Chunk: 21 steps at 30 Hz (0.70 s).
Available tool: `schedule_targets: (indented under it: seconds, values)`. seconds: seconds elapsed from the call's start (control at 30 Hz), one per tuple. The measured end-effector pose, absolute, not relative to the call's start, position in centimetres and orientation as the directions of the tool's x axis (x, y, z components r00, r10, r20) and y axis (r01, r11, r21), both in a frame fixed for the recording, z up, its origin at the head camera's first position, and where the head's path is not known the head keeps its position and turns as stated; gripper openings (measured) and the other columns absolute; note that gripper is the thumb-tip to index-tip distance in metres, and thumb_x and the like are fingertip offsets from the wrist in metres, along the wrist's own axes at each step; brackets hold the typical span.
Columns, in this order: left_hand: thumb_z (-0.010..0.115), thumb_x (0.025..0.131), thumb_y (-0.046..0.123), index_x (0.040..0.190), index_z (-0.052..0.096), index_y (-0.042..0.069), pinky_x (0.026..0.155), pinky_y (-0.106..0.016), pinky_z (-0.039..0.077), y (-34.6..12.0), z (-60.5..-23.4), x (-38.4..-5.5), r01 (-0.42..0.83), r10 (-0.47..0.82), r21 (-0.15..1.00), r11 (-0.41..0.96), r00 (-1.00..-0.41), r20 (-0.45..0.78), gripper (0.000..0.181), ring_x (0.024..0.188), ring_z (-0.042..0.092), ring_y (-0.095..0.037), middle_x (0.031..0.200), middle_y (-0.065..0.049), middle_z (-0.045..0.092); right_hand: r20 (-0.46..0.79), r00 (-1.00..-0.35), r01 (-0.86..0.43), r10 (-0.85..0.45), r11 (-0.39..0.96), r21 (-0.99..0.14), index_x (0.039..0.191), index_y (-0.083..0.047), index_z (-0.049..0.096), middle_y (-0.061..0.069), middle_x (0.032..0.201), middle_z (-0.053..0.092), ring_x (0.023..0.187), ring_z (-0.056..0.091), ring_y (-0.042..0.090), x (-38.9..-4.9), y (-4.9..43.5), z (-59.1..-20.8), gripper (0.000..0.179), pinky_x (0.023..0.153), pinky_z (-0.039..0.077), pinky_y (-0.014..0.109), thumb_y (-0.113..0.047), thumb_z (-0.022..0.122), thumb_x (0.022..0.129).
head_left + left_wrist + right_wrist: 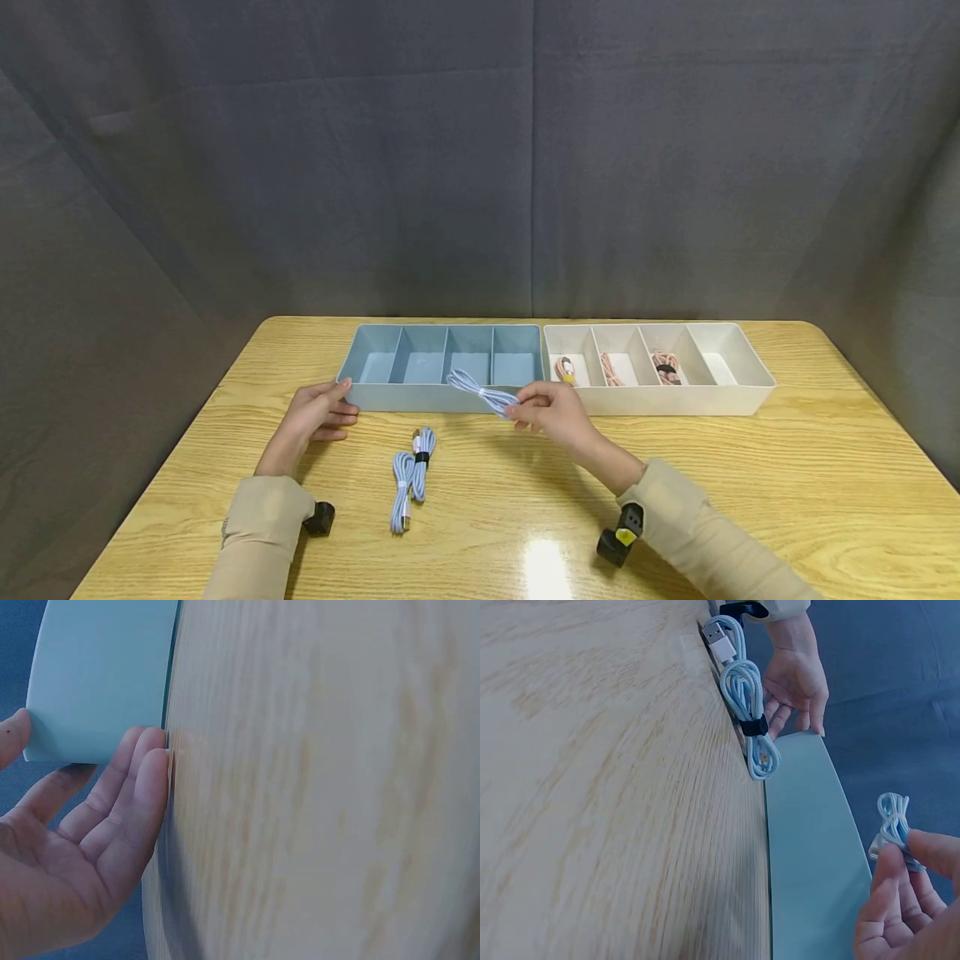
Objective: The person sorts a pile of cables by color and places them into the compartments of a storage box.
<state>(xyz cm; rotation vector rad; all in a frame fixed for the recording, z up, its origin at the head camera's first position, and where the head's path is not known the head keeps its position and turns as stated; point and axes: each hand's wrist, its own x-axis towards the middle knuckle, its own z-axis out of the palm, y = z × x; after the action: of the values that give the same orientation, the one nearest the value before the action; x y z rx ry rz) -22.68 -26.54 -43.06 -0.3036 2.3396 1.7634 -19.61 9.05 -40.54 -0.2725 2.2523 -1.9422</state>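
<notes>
Between its thumb and fingers, my right hand [553,414] pinches one end of a bundled light-blue cable [482,393]. That bundle is held up in front of the blue divided box [431,398], overlapping its front wall in the head view. My left hand [313,417] touches the box's front left corner, thumb at the rim and fairly straight fingers lower down, as the left wrist view [90,847] shows. On the table nearer me lie two more light-blue cable bundles side by side, one with a black strap [423,462] and one with a white tie [402,492].
A white divided box [675,402] stands right beside the blue one. Three of its compartments hold pinkish cables [666,367], and its rightmost shows a bare floor. The blue box's four compartments show bare floors. Behind the wooden table [825,467] hangs a dark grey curtain [420,167].
</notes>
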Motion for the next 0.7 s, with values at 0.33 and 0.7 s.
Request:
schedule_targets:
  seconds: [0.33, 0.7]
  values:
    - [0.056, 0.077, 0.065, 0.140, 0.031, 0.000, 0.063, -0.035, 0.055, -27.1, -44.8, -23.7, -0.284, -0.066, 0.917, 0.281, -0.959, -0.276, 0.094, 0.072, 0.065, -0.013, 0.084, -0.006, 0.065, 0.004, -0.993, -0.012, -0.120, 0.065, -0.998, 0.084, 0.007, 0.060, 0.003, 0.066, 0.064, 0.058, 0.061, 0.011, -19.8, 9.1, -40.0, 0.012, 0.050, 0.045, 0.023, -0.001, 0.067, 0.080]
    - [0.055, 0.079, 0.064, 0.141, 0.029, -0.001, 0.064, -0.034, 0.055, -26.8, -44.0, -23.3, -0.284, -0.063, 0.915, 0.288, -0.959, -0.277, 0.093, 0.072, 0.065, -0.013, 0.085, -0.006, 0.065, -0.025, -1.000, 0.025, 0.006, -0.001, -1.000, 0.086, 0.005, 0.060, 0.000, 0.063, 0.063, 0.055, 0.059, 0.010, -20.9, 9.4, -39.2, 0.011, 0.048, 0.045, 0.023, -0.003, 0.067, 0.081]
